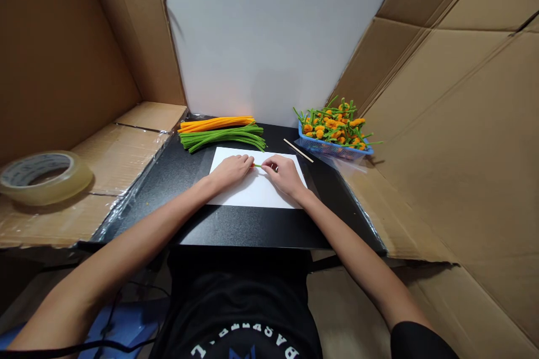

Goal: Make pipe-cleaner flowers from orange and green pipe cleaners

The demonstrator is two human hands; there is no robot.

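Over a white sheet of paper (252, 193), my left hand (233, 170) is closed on one end of a short green pipe cleaner (258, 166). A bit of orange shows on it beside my left fingertips. My right hand (283, 173) pinches the other end between thumb and forefinger. The short stretch between the two hands is the only part in sight; the rest is hidden by my fingers. Behind my left hand lie a bundle of green pipe cleaners (223, 136) and a bundle of orange pipe cleaners (219, 122).
A blue basket (332, 148) heaped with orange and green pipe-cleaner pieces (337, 123) stands at the back right. A thin wooden stick (298, 150) lies near it on the black table (248, 227). At far left, a tape roll (46, 176) rests on cardboard. Cardboard walls (442, 123) flank both sides.
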